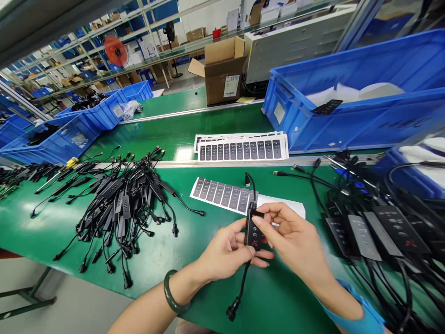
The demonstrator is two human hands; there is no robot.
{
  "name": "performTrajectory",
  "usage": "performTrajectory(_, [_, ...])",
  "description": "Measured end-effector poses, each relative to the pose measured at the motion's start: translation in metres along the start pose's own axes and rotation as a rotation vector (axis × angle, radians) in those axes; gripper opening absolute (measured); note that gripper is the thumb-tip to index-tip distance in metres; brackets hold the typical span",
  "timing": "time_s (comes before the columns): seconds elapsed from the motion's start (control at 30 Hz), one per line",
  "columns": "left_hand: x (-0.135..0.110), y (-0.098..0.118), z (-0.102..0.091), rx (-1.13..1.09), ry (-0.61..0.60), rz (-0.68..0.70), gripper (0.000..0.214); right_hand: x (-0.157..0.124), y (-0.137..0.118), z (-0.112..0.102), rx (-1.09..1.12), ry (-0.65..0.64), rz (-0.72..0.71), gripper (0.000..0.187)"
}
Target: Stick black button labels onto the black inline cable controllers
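Observation:
Between my two hands is a black inline cable controller (255,234) with button marks on its face, a USB plug (247,180) on its upper lead and a round connector (232,309) hanging below. My left hand (227,248) grips its lower end, thumb on the front edge. With thumb and fingers, my right hand (288,234) pinches the upper end, the thumb lying on the face. Just behind the controller lies a sheet of dark label stickers (222,194), its right part bare white backing. More label sheets (243,149) are stacked farther back.
A tangled heap of black cable controllers (121,199) covers the left of the green table (194,292). More controllers (365,232) are piled at the right. A large blue bin (354,120), a cardboard box (224,76), smaller blue bins (76,134) and a yellow-handled screwdriver (71,163) stand or lie around.

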State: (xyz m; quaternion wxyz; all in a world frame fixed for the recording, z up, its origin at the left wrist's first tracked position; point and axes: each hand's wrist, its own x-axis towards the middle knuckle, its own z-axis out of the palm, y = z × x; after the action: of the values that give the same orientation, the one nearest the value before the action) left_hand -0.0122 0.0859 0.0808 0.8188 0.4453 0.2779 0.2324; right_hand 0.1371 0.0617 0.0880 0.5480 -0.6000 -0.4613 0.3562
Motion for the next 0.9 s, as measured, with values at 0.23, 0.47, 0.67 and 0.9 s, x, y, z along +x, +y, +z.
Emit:
performTrajectory(0.23, [0.002,-0.004,0.001,0.020,0.041,-0.006,0.061,0.003,0.014,-0.001,-0.099,0.021,-0.002,0.033])
performTrajectory(0.47, [0.004,-0.003,-0.003,-0.061,0.008,-0.006,0.057,0.002,0.020,-0.004,-0.060,-0.294,0.160,0.077])
performTrajectory(0.67, [0.008,-0.010,-0.004,-0.057,0.042,-0.077,0.048,0.005,0.020,-0.004,-0.066,-0.228,0.093,0.030])
performTrajectory(0.9, [0.012,-0.016,-0.007,-0.028,0.114,-0.055,0.054,0.007,0.021,-0.006,-0.112,-0.204,0.020,0.043])
